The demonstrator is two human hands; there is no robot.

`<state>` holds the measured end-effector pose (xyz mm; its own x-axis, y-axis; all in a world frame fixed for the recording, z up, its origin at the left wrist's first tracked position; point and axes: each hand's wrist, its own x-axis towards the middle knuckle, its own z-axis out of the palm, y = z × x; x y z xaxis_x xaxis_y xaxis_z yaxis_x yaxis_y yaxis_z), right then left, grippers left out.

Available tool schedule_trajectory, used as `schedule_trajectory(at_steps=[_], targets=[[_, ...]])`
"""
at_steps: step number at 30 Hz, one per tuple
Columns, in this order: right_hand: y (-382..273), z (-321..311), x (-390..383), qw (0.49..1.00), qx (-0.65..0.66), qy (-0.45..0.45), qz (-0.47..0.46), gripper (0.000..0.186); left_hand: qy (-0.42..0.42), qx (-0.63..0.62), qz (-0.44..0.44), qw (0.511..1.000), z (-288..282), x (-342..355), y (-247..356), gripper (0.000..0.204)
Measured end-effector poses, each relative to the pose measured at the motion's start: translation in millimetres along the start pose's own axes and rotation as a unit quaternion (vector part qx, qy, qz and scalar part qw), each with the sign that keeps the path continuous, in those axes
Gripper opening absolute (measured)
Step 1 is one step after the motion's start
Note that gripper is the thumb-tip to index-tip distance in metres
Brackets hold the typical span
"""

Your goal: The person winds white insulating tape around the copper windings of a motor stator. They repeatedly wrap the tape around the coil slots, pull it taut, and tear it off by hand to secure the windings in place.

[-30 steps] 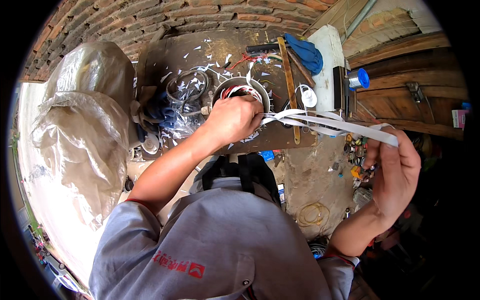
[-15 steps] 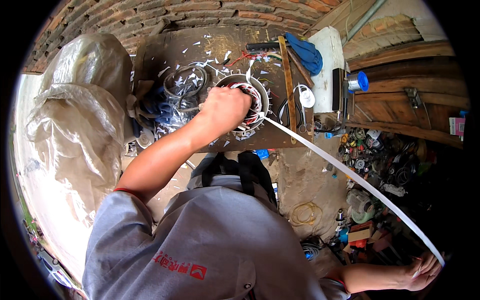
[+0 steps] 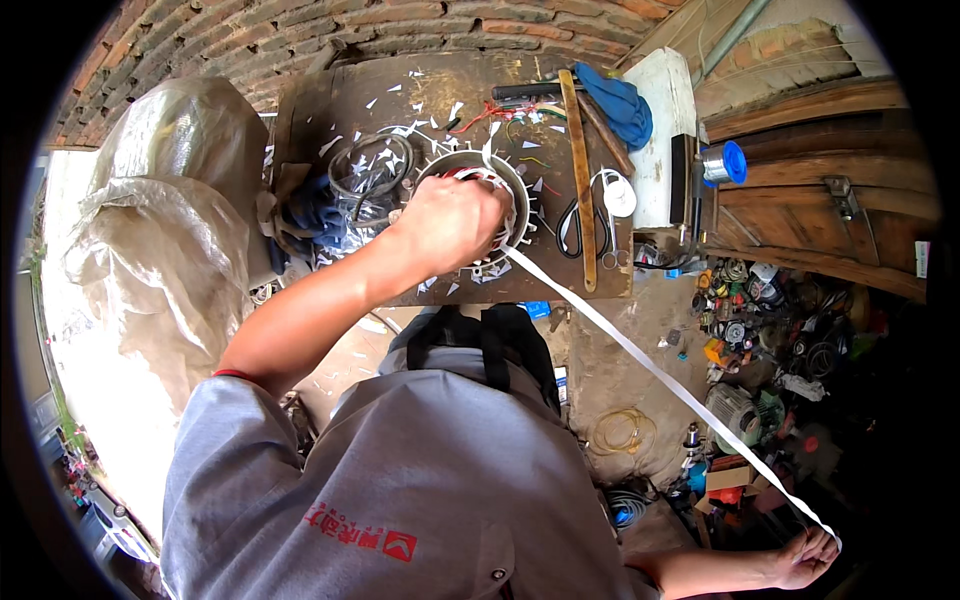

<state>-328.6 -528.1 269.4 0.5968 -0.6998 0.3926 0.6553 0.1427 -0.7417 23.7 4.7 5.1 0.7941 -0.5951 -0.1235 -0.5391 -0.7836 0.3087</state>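
A metal motor stator (image 3: 521, 192) with red and white wires inside its ring sits on the wooden workbench. My left hand (image 3: 455, 222) is closed, knuckles up, over the ring's opening. Its fingertips are down inside, so what they grip is hidden. From the ring's near right rim a long white tape (image 3: 640, 358) runs out past the bench edge to the lower right. There my right hand (image 3: 806, 558) pinches its far end, arm stretched well out to the side. A short loose piece of the tape stands up at the ring's far rim.
White paper scraps lie over the workbench (image 3: 440, 85). Right of the stator are a wooden strip (image 3: 582, 190), scissors (image 3: 612, 255), a white spool (image 3: 619, 197) and a blue cloth (image 3: 618, 108). A wire coil (image 3: 371, 160) lies left. Motor parts (image 3: 735, 410) crowd the floor at right.
My right hand has come left and slightly down, with the tape end still in it. The tape now leaves the ring at a steeper slant. My left hand stays at the stator.
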Motion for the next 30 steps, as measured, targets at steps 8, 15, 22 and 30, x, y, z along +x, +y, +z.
schedule_trajectory(at_steps=[8,15,22,30], targets=[[97,3,14,0.988,0.028,-0.052,0.144,0.029,-0.177,-0.167,-0.08,0.967,-24,9,-9,0.026],[152,-9,36,0.97,0.067,-0.078,0.22,0.029,-0.249,-0.111,-0.135,0.952,-13,23,-11,0.026],[193,-26,58,0.962,0.068,-0.104,0.241,0.029,-0.204,0.005,-0.204,0.958,-4,28,4,0.019],[234,4,71,0.94,0.112,-0.145,0.288,0.026,-0.121,-0.03,-0.254,0.959,-8,8,10,0.025]])
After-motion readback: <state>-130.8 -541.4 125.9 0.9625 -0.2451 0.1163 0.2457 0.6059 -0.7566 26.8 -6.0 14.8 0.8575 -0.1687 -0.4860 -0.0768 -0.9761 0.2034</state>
